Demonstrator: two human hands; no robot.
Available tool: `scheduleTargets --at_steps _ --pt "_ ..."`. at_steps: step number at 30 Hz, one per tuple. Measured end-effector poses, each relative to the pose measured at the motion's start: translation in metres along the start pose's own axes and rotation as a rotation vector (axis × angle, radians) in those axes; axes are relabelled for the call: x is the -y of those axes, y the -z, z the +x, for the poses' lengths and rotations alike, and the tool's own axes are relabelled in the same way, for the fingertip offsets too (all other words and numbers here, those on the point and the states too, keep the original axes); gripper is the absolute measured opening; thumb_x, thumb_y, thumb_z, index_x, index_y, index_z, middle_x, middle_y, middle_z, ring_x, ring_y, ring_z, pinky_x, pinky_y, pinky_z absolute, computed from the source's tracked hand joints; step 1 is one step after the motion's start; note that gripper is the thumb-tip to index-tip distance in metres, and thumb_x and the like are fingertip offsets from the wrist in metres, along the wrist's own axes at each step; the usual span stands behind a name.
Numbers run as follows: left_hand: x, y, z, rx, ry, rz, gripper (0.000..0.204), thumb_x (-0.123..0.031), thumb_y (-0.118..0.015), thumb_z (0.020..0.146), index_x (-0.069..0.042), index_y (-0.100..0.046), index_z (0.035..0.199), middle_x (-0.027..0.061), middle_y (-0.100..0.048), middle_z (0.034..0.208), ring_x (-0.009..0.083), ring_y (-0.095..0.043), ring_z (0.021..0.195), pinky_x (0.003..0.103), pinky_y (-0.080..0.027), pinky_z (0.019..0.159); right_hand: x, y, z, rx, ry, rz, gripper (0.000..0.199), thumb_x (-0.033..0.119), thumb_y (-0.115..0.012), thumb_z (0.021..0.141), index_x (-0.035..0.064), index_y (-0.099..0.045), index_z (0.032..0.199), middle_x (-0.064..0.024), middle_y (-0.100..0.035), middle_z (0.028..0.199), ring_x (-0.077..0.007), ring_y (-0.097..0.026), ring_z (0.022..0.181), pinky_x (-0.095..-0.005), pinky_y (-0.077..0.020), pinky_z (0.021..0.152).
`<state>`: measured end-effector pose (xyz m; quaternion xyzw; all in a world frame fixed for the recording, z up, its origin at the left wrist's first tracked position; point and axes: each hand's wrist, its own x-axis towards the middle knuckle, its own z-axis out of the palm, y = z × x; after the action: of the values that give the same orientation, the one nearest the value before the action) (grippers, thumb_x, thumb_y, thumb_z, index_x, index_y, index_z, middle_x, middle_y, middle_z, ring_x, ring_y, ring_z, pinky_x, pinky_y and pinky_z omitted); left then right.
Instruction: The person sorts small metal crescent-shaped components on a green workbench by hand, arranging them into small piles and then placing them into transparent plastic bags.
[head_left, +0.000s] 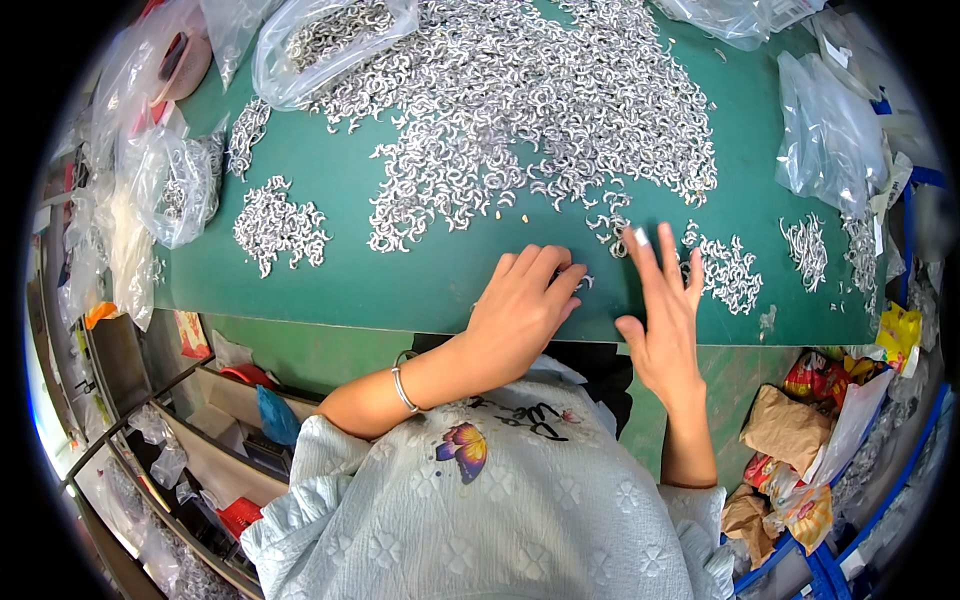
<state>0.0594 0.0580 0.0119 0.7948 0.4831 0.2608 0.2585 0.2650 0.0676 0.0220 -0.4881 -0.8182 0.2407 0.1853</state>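
Note:
Small curved silvery metal pieces (560, 90) lie in a wide, dense heap over the green tabletop (420, 290). Close to the near edge, my left hand (520, 305) is closed, its fingers bent down toward the table. One or two of the pieces (585, 283) show beside its fingertips; what the fingers hold is hidden. Palm down, my right hand (662, 320) spreads its fingers, one tip wrapped in white. Its fingertips lie between a small scatter of pieces (612, 222) and a separate pile (730, 272) to the right.
Another pile (280, 225) sits at the left, and a smaller one (804, 252) at the right. Clear plastic bags (330, 50) holding pieces stand at the back and left. An empty-looking bag (830, 130) rests at right. Below the edge are drawers (215, 430) and paper packages (785, 430).

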Motion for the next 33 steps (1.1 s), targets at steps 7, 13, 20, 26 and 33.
scheduleTargets --at_steps 7,13,20,26,33 --pt "0.002 -0.007 0.001 -0.007 -0.013 -0.093 0.031 -0.003 -0.068 0.079 0.002 -0.061 0.109 0.0134 -0.055 0.104 0.0306 -0.054 0.087 0.04 -0.046 0.076 -0.001 -0.006 0.007 -0.026 0.003 -0.028 0.067 0.036 -0.058 0.089 -0.0024 -0.038 0.14 -0.0125 -0.048 0.143 -0.0368 -0.029 0.141 -0.0617 -0.0103 0.111" --pt "0.0 -0.005 0.002 -0.049 -0.027 -0.089 0.031 -0.002 -0.069 0.078 0.001 -0.061 0.108 0.0127 -0.055 0.1 0.03 -0.055 0.085 0.04 -0.046 0.075 0.002 -0.006 0.001 -0.047 0.057 0.044 0.062 0.046 -0.047 0.095 -0.0013 -0.045 0.135 -0.0109 -0.058 0.132 -0.0362 -0.035 0.138 -0.0591 -0.0131 0.111" --pt "0.003 -0.005 0.0 -0.019 -0.044 -0.037 0.03 -0.004 -0.069 0.077 0.0 -0.061 0.106 0.0105 -0.055 0.101 0.0271 -0.053 0.088 0.037 -0.042 0.073 0.002 -0.005 0.007 -0.108 0.062 0.052 0.055 0.031 -0.06 0.09 -0.0011 -0.048 0.133 -0.0109 -0.061 0.127 -0.0359 -0.037 0.138 -0.0595 -0.0161 0.11" --pt "0.001 0.0 0.001 -0.057 -0.008 -0.053 0.03 -0.003 -0.071 0.076 0.0 -0.063 0.104 0.0112 -0.056 0.098 0.0289 -0.055 0.084 0.038 -0.045 0.072 0.01 -0.003 0.003 0.033 0.049 0.05 0.049 0.017 -0.061 0.088 -0.0014 -0.049 0.132 -0.0122 -0.06 0.127 -0.0352 -0.038 0.137 -0.0594 -0.0171 0.11" --pt "0.0 -0.001 0.002 -0.077 -0.009 -0.071 0.028 -0.003 -0.072 0.076 0.0 -0.063 0.103 0.011 -0.057 0.097 0.0289 -0.056 0.084 0.038 -0.045 0.072 0.004 -0.005 -0.002 -0.024 0.054 0.041 0.05 0.023 -0.059 0.09 -0.001 -0.049 0.132 -0.0104 -0.061 0.128 -0.0339 -0.038 0.137 -0.0598 -0.0159 0.111"
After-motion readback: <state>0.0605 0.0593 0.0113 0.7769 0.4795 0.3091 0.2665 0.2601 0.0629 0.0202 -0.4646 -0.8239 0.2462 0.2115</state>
